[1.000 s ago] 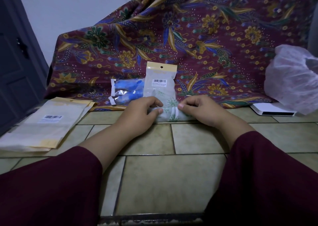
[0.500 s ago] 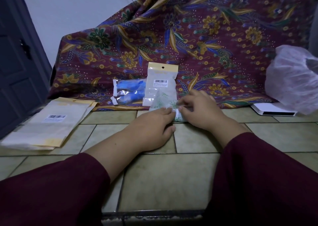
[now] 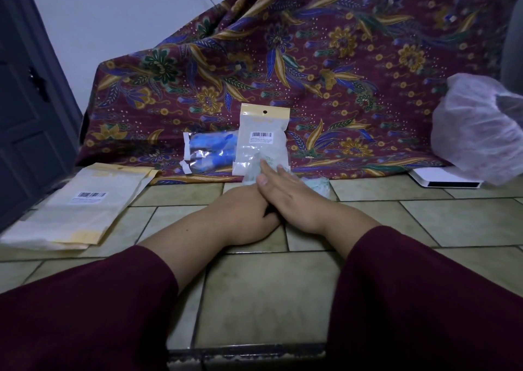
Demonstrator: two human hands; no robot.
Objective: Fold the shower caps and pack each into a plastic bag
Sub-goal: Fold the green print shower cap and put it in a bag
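A pale green patterned shower cap [image 3: 318, 185] lies folded on the tiled floor, in front of an upright plastic bag [image 3: 263, 144] with a yellow header and a barcode. My right hand [image 3: 285, 192] lies flat across the cap, fingers straight and pointing left, and presses it down. My left hand [image 3: 240, 209] rests on the tile just in front of the cap. Its fingers are hidden beneath my right palm. A blue shower cap packed in a clear bag [image 3: 209, 151] leans beside the upright bag.
A stack of empty yellow-topped bags [image 3: 82, 209] lies at the left. A translucent white shower cap [image 3: 478, 127] sits on a flat white box [image 3: 444, 179] at the right. Maroon floral cloth [image 3: 339, 59] drapes behind; a dark door [image 3: 22, 102] stands at far left.
My right hand stopped pinching the cap's edge and now lies flat over it and over my left hand. My left hand slid off the cap toward me.
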